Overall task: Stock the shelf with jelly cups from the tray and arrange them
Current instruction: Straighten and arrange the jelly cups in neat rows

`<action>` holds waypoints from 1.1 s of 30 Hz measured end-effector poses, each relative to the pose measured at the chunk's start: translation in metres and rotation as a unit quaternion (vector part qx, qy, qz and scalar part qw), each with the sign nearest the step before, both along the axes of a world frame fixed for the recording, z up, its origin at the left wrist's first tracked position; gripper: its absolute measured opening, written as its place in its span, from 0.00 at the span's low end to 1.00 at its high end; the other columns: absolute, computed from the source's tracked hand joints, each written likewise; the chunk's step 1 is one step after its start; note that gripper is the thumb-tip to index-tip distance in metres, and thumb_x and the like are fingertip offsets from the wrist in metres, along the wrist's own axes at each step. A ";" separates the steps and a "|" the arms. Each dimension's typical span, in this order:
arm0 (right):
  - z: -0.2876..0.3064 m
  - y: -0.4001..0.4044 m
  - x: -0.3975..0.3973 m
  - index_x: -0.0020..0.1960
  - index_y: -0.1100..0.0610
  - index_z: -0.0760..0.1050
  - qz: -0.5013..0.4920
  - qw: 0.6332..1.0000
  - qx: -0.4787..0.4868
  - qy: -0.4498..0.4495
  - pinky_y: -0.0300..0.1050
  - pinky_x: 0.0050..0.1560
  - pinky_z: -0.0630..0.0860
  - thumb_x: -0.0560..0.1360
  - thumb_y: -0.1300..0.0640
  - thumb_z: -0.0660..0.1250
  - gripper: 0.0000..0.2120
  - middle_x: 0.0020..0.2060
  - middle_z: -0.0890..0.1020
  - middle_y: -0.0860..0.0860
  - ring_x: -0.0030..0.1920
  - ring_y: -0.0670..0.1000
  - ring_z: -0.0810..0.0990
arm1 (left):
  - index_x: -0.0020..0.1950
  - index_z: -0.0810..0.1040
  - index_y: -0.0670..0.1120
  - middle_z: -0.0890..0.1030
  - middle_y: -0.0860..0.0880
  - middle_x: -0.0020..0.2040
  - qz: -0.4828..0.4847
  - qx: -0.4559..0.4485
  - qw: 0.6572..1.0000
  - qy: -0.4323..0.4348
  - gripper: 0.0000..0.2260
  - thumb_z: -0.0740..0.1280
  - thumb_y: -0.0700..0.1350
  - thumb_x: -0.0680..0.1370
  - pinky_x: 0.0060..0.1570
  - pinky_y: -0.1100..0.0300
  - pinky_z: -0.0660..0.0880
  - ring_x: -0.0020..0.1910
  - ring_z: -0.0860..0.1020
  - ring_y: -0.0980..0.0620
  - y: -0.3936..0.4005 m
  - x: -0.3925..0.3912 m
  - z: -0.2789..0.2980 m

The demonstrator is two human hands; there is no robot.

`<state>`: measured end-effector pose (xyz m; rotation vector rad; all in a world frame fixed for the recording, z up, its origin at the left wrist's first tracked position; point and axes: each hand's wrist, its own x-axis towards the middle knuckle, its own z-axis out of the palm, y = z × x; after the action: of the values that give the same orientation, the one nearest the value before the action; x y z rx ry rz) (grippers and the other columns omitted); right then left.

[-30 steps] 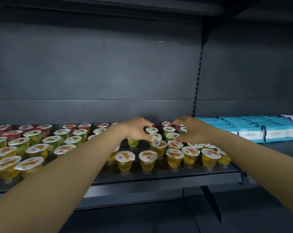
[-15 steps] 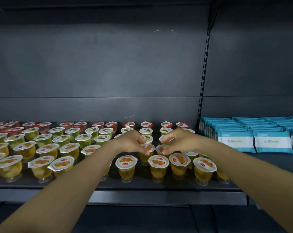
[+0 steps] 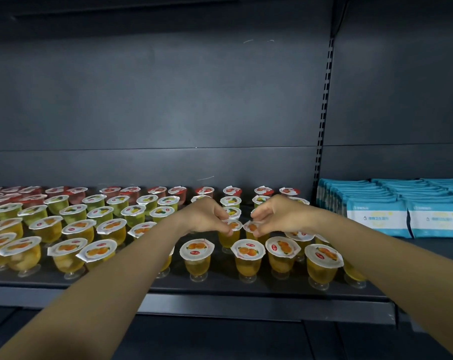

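Observation:
Rows of jelly cups cover the dark shelf [image 3: 220, 283]: orange ones in front, green ones [image 3: 133, 213] behind them, red ones [image 3: 205, 191] at the back. My left hand [image 3: 207, 216] pinches the lid rim of an orange cup [image 3: 231, 229] in the second row. Right beside it, my right hand [image 3: 277, 215] pinches the lid of the neighbouring orange cup [image 3: 251, 228]. Both cups stand on the shelf. Front-row orange cups [image 3: 248, 258] stand just below my hands. No tray is in view.
Stacks of blue and white packets [image 3: 376, 216] fill the neighbouring shelf bay on the right, past a slotted upright [image 3: 324, 113]. The shelf's front lip [image 3: 220, 305] runs below my forearms. A dark back panel rises behind the cups.
Both hands drew back from the green and red rows towards me to the second-row orange cups. The view shifted left and downward slightly.

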<state>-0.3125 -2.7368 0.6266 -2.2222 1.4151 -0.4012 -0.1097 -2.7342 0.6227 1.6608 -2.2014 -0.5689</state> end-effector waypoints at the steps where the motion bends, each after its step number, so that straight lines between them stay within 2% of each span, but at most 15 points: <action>1: 0.000 0.000 0.001 0.68 0.56 0.72 -0.004 1.000 -0.004 -0.002 0.42 0.60 0.74 0.71 0.55 0.73 0.26 0.64 0.77 0.50 0.62 0.49 0.76 | 0.59 0.80 0.44 0.77 0.52 0.63 -0.001 -0.003 1.000 0.005 0.16 0.72 0.46 0.73 0.43 0.67 0.72 0.52 0.74 0.57 -0.001 0.002 0.000; 4: 0.001 -0.001 0.008 0.68 0.56 0.72 -0.021 0.999 -0.010 -0.031 0.44 0.61 0.74 0.71 0.55 0.74 0.27 0.63 0.77 0.50 0.62 0.49 0.76 | 0.57 0.81 0.44 0.78 0.54 0.56 0.008 -0.005 1.000 0.024 0.14 0.72 0.46 0.72 0.49 0.62 0.73 0.53 0.74 0.56 -0.002 0.015 0.004; 7: 0.004 -0.003 0.020 0.66 0.55 0.73 -0.029 0.997 -0.024 -0.061 0.43 0.60 0.74 0.70 0.54 0.74 0.26 0.62 0.78 0.49 0.61 0.49 0.77 | 0.54 0.82 0.42 0.79 0.49 0.50 0.020 -0.009 0.999 0.029 0.14 0.72 0.47 0.72 0.45 0.62 0.73 0.49 0.75 0.53 -0.003 0.035 0.009; 8: 0.004 -0.003 0.026 0.66 0.55 0.74 -0.029 0.997 -0.027 -0.067 0.43 0.59 0.74 0.70 0.54 0.74 0.26 0.62 0.78 0.49 0.60 0.48 0.77 | 0.55 0.81 0.41 0.78 0.47 0.51 0.025 -0.010 0.999 0.028 0.14 0.72 0.47 0.72 0.44 0.62 0.72 0.49 0.74 0.53 -0.003 0.041 0.010; 11: 0.000 -0.004 0.042 0.66 0.55 0.74 -0.023 0.997 -0.023 -0.074 0.45 0.61 0.74 0.70 0.55 0.75 0.26 0.62 0.78 0.50 0.61 0.49 0.76 | 0.58 0.80 0.44 0.75 0.54 0.54 0.043 -0.002 0.999 0.031 0.15 0.72 0.45 0.73 0.46 0.62 0.71 0.52 0.71 0.56 -0.002 0.058 0.010; 13: -0.001 -0.005 0.051 0.66 0.55 0.73 -0.013 0.998 -0.021 -0.058 0.46 0.61 0.74 0.70 0.55 0.74 0.25 0.63 0.77 0.50 0.62 0.49 0.75 | 0.60 0.79 0.44 0.75 0.52 0.55 0.043 0.008 0.999 0.025 0.17 0.72 0.45 0.72 0.47 0.63 0.71 0.53 0.72 0.56 -0.003 0.067 0.008; 17: -0.005 -0.005 0.058 0.68 0.55 0.72 -0.006 0.999 -0.016 -0.031 0.44 0.60 0.74 0.71 0.55 0.74 0.27 0.65 0.75 0.50 0.64 0.50 0.74 | 0.64 0.77 0.45 0.76 0.50 0.65 0.049 0.013 0.999 0.015 0.20 0.73 0.45 0.72 0.54 0.61 0.70 0.63 0.74 0.51 -0.003 0.078 0.006; 20: -0.009 -0.004 0.060 0.69 0.54 0.71 -0.001 1.000 -0.013 -0.016 0.45 0.60 0.73 0.71 0.55 0.73 0.27 0.66 0.75 0.49 0.65 0.50 0.74 | 0.59 0.80 0.43 0.78 0.48 0.62 0.048 0.013 0.999 0.005 0.16 0.73 0.45 0.72 0.54 0.59 0.73 0.59 0.76 0.50 -0.003 0.083 0.003; 23: -0.008 -0.002 0.062 0.68 0.54 0.71 0.000 1.000 -0.016 -0.011 0.44 0.59 0.73 0.71 0.55 0.73 0.27 0.67 0.74 0.49 0.65 0.50 0.73 | 0.57 0.81 0.43 0.80 0.45 0.59 0.047 0.012 0.999 -0.005 0.15 0.73 0.46 0.72 0.49 0.62 0.74 0.56 0.78 0.48 -0.005 0.089 0.001; 29: -0.008 0.000 0.064 0.68 0.54 0.71 -0.003 1.000 -0.021 0.003 0.44 0.59 0.72 0.72 0.54 0.73 0.27 0.67 0.74 0.49 0.65 0.50 0.73 | 0.61 0.79 0.45 0.77 0.51 0.63 0.035 0.019 0.999 -0.032 0.17 0.72 0.46 0.73 0.49 0.62 0.72 0.55 0.75 0.54 -0.006 0.092 0.005; 33: -0.006 0.003 0.065 0.68 0.54 0.71 0.003 0.999 -0.032 0.017 0.44 0.59 0.73 0.72 0.53 0.72 0.26 0.67 0.73 0.49 0.65 0.50 0.73 | 0.62 0.79 0.46 0.76 0.51 0.63 0.038 0.013 0.998 -0.051 0.18 0.72 0.46 0.73 0.49 0.62 0.71 0.59 0.75 0.52 -0.006 0.090 0.006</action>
<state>-0.2477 -2.7334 0.6209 -2.2952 1.4307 -0.4143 -0.0193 -2.7404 0.6287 1.8154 -2.1987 -0.5049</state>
